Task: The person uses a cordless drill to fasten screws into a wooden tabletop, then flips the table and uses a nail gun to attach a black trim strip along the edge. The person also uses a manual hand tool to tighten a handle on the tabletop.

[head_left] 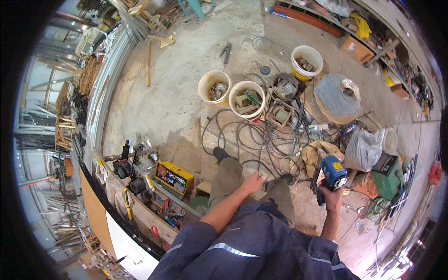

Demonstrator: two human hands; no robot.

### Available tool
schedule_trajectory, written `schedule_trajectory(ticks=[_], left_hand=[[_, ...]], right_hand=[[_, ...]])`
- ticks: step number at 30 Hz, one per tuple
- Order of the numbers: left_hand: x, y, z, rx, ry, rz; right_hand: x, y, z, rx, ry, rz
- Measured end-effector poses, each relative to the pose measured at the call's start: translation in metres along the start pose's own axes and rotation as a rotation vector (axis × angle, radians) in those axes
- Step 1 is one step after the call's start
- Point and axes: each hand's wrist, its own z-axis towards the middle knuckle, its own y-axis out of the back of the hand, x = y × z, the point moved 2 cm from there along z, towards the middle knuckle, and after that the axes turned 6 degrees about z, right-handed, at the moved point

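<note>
On the right, my right hand [332, 198] is closed around the grip of a blue and black power tool that looks like a nail gun [333, 171]. Its blue housing is uppermost and it is held clear of the floor. My left hand [253, 183] is in front of my legs, fingers curled together. Something small and greyish shows at the fingertips, too small to name. Beneath it are my trouser legs [227, 179] and dark shoes. Left of my legs, a yellow toolbox [174, 177] full of small tools stands near the left hand's forearm.
White buckets of scrap [215, 87] stand ahead, with tangled black cables [238, 133] lying across the floor. A coil of grey wire [337, 99] sits at the right, near a white sack [363, 149] and a green box [388, 179]. Long metal profiles [103, 88] line the left.
</note>
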Motion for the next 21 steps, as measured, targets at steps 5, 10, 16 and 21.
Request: schedule_trajectory(ticks=[5,10,16,21], left_hand=[[0.116,0.070,0.007,0.014,0.074,-0.239],[0.194,0.187,-0.036,-0.333,0.157,-0.490],[0.252,0.513,-0.179,-1.327,0.254,-0.503],[0.278,0.668,-0.369,-1.790,-0.015,-0.616]], right_hand=[[0.012,-0.102,-0.015,0.010,0.084,-0.353],[0.048,-0.267,-0.033,0.098,-0.098,-0.211],[0.133,-0.515,-0.019,0.468,0.269,-0.170],[0.249,-0.739,-0.090,0.865,0.186,0.114]])
